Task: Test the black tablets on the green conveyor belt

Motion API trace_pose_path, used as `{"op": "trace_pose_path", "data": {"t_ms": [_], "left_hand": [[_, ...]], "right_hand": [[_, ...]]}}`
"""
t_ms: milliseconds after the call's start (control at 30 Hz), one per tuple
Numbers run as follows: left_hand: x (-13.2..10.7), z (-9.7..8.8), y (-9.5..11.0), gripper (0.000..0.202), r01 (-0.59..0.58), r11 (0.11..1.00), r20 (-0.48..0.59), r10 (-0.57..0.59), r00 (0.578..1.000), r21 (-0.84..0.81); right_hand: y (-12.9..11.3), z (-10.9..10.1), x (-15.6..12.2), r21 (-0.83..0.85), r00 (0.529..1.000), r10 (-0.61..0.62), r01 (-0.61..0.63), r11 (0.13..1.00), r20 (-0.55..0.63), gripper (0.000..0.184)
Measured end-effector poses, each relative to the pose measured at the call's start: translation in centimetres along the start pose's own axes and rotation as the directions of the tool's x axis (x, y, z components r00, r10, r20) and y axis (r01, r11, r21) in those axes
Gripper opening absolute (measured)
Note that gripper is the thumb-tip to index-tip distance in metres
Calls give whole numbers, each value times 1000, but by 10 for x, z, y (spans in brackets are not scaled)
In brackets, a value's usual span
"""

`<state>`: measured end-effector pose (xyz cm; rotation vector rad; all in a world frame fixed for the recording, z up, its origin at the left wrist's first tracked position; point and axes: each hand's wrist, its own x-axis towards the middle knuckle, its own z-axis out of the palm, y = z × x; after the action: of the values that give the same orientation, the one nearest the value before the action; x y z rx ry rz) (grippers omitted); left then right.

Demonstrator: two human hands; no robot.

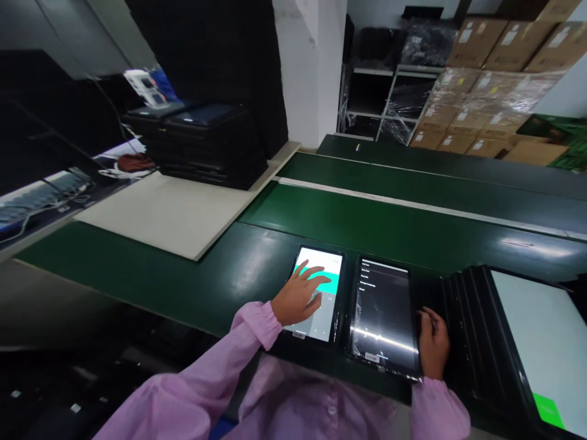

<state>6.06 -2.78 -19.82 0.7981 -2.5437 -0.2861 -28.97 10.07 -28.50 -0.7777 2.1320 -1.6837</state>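
My left hand (pixel 300 296) is over a lit tablet (pixel 329 318) that shows white, turquoise and grey bands. Its fingers are spread across the screen, and nothing is held in them. To the right lies a second tablet (pixel 383 305) with a dark screen and a short list of white text lines at the top. My right hand (pixel 433 342) is at this tablet's right edge, its fingers bent against the side. Both tablets rest on the green work surface (pixel 220 269), each with a small white label at its near edge.
On my right stands a stack of tablets (pixel 541 342), the top screen lit pale with a green patch. More black devices (pixel 206 146) are piled on a cream board (pixel 165 211) at the left. Cartons (pixel 477 116) and a rack (pixel 371 91) stand behind.
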Motion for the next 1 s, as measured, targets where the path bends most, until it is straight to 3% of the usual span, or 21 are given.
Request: {"op": "trace_pose_path", "data": {"t_ms": [133, 233, 300, 467, 633, 733, 833, 1000], "left_hand": [[-36, -15, -19, 50, 121, 992, -181, -116, 977, 17], [-61, -19, -26, 52, 177, 984, -242, -166, 956, 24], [-68, -18, -23, 53, 172, 985, -229, -162, 960, 26], [-70, -14, -16, 54, 92, 994, -52, -89, 995, 57], [-78, -14, -23, 49, 138, 988, -148, -126, 981, 72], [-74, -13, -20, 49, 147, 987, -158, -135, 978, 65], [-54, -7, -10, 53, 118, 992, -144, -111, 983, 46], [-12, 8, 9, 54, 48, 998, -17, -48, 999, 28]], "right_hand": [[2, -1, 1, -13, 1000, 8, -8, 1000, 21, 63], [1, -1, 1, -48, 1000, -13, 13, 999, 15, 65], [-1, -1, 1, -67, 1000, -25, 26, 997, 8, 65], [-6, 0, 0, -85, 1000, -21, 23, 996, 16, 66], [-1, -1, 2, -75, 1000, 2, 0, 997, 18, 66], [4, -1, 3, -57, 1000, 9, -8, 998, 21, 66], [7, 0, 4, -40, 1000, 4, -3, 999, 25, 65], [9, 0, 4, -33, 1000, -18, 19, 999, 24, 62]]}}
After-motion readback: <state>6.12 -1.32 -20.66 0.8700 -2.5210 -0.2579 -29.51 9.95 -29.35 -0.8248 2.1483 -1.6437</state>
